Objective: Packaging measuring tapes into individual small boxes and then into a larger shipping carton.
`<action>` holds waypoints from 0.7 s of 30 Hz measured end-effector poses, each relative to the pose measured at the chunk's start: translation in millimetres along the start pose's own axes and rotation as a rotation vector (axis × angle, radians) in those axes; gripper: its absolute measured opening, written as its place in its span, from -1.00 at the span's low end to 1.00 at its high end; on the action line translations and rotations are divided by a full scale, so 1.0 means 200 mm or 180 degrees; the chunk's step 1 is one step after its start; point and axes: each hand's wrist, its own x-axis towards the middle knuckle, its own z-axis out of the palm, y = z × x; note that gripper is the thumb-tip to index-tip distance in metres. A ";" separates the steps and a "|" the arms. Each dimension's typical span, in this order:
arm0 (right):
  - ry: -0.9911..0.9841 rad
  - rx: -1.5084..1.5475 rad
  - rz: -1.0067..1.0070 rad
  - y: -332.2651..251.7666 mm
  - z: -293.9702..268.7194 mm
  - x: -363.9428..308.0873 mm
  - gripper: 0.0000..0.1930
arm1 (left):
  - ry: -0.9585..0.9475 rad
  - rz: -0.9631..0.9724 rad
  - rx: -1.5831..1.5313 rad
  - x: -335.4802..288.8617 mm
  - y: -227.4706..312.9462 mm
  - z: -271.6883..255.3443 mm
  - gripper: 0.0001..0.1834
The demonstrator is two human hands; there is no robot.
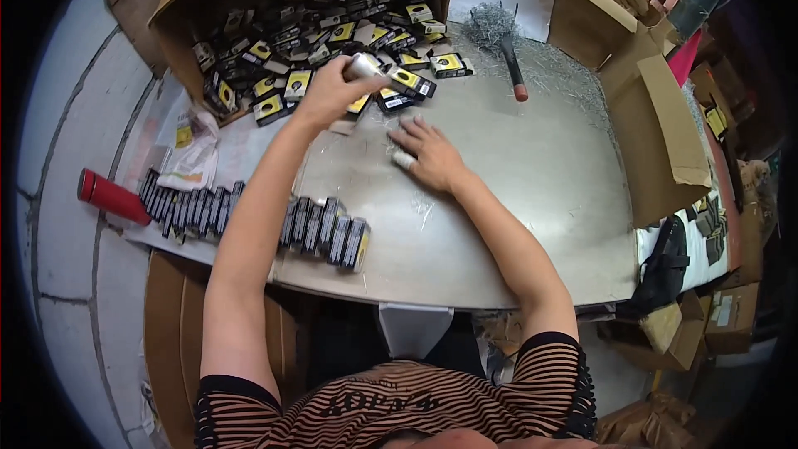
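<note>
Black-and-yellow boxes (pixel 343 32) lie heaped beneath and beyond my left hand (pixel 332 93), whose blurred grip I cannot tell, while my right hand (pixel 432 160) spreads over the metal tabletop (pixel 519 175): apparently the picking step, next calling for one box cleanly pinched.

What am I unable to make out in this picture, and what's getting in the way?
All in the head view:
- Left hand: motion blur; I can't tell whether it grips anything.
- Middle of the row of small boxes: covered by the left forearm.
- Far end of the dark stick: lost in the tangled shavings.
- Top of the big carton: cut off by the upper edge.
</note>
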 end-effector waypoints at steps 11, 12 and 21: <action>0.0496 0.1947 0.0902 -0.41 -0.25 -0.83 -0.54 | -0.0203 -0.1170 -0.3172 -1.89 -0.17 0.12 -0.35; 0.0527 0.1911 0.0997 -0.42 -0.25 -0.86 -0.51 | -0.0011 -0.1571 -0.2968 -2.02 -0.31 0.19 -0.42; 0.0554 0.0233 0.0627 -0.99 -0.02 -1.09 -0.49 | -0.1850 -0.1604 -0.1175 -2.14 -0.69 0.79 -0.65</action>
